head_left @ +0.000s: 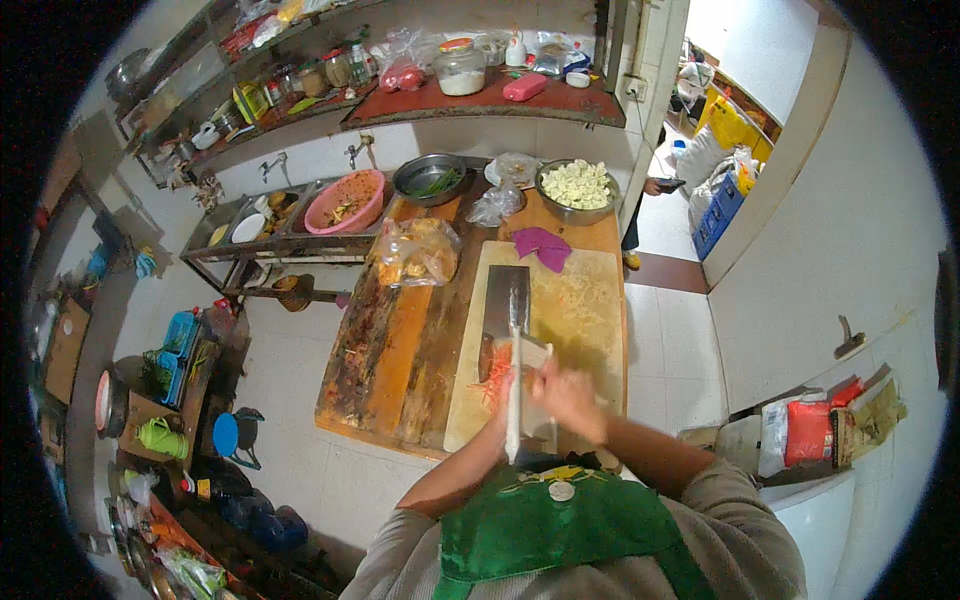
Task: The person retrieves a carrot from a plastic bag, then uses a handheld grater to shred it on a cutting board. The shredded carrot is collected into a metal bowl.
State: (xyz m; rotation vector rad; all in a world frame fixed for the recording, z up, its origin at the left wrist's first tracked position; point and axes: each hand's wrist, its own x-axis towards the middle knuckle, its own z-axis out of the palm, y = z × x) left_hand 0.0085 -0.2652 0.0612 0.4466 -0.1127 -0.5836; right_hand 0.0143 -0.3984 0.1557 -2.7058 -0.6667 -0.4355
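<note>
A pale flat tool, apparently a grater [514, 420], stands tilted over the yellowed cutting board [589, 300]. My left hand [504, 409] is at its left side and seems to grip it, its fingers partly hidden. Against its right face is my right hand [566, 397], fingers curled and blurred; what it holds cannot be made out. Orange shreds, probably carrot [493, 375], lie beside my left hand. Beyond them the dark blade of a cleaver [504, 292] rests on the board. A purple cloth [544, 247] lies at the board's far end.
On the wooden table [390, 375] are a bag of yellowish food [418, 255], a metal basin [429, 178] and a bowl of pale florets [577, 187]. A pink basin [346, 202] sits in the sink at left. Another person's hand [654, 186] shows in the doorway.
</note>
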